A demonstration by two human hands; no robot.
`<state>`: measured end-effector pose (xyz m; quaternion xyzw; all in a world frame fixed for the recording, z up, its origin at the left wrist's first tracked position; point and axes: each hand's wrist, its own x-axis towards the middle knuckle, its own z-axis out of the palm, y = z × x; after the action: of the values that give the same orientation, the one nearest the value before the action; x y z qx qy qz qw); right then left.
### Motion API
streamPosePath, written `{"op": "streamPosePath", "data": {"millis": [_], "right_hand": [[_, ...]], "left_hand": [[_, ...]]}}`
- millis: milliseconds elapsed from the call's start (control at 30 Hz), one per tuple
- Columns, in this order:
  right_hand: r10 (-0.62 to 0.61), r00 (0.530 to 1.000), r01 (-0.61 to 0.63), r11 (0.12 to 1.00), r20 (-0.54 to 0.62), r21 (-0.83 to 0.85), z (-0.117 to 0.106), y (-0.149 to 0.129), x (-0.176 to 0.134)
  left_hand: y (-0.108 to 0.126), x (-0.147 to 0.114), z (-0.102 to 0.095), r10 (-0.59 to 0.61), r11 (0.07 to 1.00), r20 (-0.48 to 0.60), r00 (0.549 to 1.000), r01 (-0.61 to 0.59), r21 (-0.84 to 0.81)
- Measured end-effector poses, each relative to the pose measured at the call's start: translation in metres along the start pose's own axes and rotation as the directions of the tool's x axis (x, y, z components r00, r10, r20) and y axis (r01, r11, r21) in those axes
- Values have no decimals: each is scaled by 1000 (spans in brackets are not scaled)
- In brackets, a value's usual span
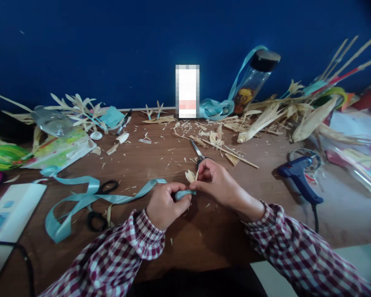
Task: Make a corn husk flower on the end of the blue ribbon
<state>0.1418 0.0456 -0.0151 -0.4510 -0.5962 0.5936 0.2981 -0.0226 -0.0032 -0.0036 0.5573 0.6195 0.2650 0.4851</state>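
Near the front middle of the brown table, my left hand (168,204) pinches light-blue ribbon (184,194) between thumb and fingers. A long tail of that ribbon runs left over the table in loops. My right hand (219,181) is closed on a small pale corn-husk flower (191,176), whose petals stick up where both hands meet. The ribbon lies at the flower's base. Just behind my right hand are scissors (198,152) with their blades pointing away. Another pair of black-handled scissors (97,220) lies partly under the ribbon tail.
A blue glue gun (301,177) lies at the right. Husk scraps and a dry husk bundle (259,123) spread along the back. A bottle with a black lid (255,82) leans by a ribbon coil (216,108). At the left sits a white power strip (15,218).
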Motion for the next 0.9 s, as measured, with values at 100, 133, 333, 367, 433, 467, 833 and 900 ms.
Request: {"op": "streamPosePath", "data": {"millis": [100, 133, 333, 367, 433, 467, 833, 900], "right_hand": [[-31, 999, 30, 998, -17, -57, 1, -1, -1], [-44, 999, 42, 996, -25, -79, 1, -1, -1], [-55, 998, 55, 996, -5, -71, 4, -2, -2], [-43, 999, 43, 998, 16, -37, 3, -3, -1], [-20, 999, 20, 1000, 42, 9, 2, -5, -1], [-11, 999, 10, 1000, 53, 21, 1, -6, -1], [53, 995, -63, 991, 86, 122, -3, -4, 0], [49, 996, -57, 992, 70, 111, -3, -5, 0]], "left_hand": [[-1, 0, 1, 9, 1000, -18, 1000, -8, 28], [-1, 0, 1, 7, 999, -17, 1000, -6, 31], [-1, 0, 2, 9, 1000, -13, 1000, -9, 16], [-1, 1, 1, 16, 1000, -20, 1000, -15, 15], [-1, 2, 1, 36, 999, -39, 999, -36, 11], [-2, 2, 0, 45, 999, -46, 998, -44, 5], [-1, 1, -2, 97, 994, 13, 995, -96, -49], [-2, 1, -2, 107, 993, 3, 994, -107, -45]]}}
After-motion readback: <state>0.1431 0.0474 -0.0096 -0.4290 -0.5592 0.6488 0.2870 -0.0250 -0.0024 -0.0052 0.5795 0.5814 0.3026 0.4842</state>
